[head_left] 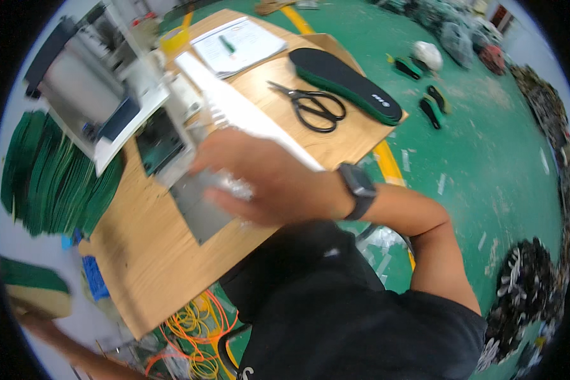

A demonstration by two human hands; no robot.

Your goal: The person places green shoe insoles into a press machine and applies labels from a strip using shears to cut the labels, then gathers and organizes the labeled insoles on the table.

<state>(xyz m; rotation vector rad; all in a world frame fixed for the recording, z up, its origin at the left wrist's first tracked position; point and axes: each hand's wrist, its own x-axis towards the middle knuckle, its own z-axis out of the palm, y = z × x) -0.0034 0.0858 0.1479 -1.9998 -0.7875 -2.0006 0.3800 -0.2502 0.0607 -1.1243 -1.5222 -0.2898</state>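
Right hand (pixel 259 183), smartwatch (pixel 359 188) on the wrist, reaches across the wooden tabletop (pixel 152 253) to the grey metal plate (pixel 199 212) at the machine (pixel 101 95). Fingers lie loosely curled over something pale and silvery, blurred; cannot tell what it is or whether it is truly gripped. A long white strip (pixel 247 117) runs diagonally just behind the hand.

Left hand (pixel 28 313) at lower left edge, closed on a stack of insoles (pixel 35 291), green on top, tan at the side.

A tall fanned pile of green insoles (pixel 50 171) stands left of the tabletop. Black scissors (pixel 310 104) lie beside a black insole with green edge (pixel 345 85). Papers (pixel 237 44) at the far end. Orange cables (pixel 196 329) below.
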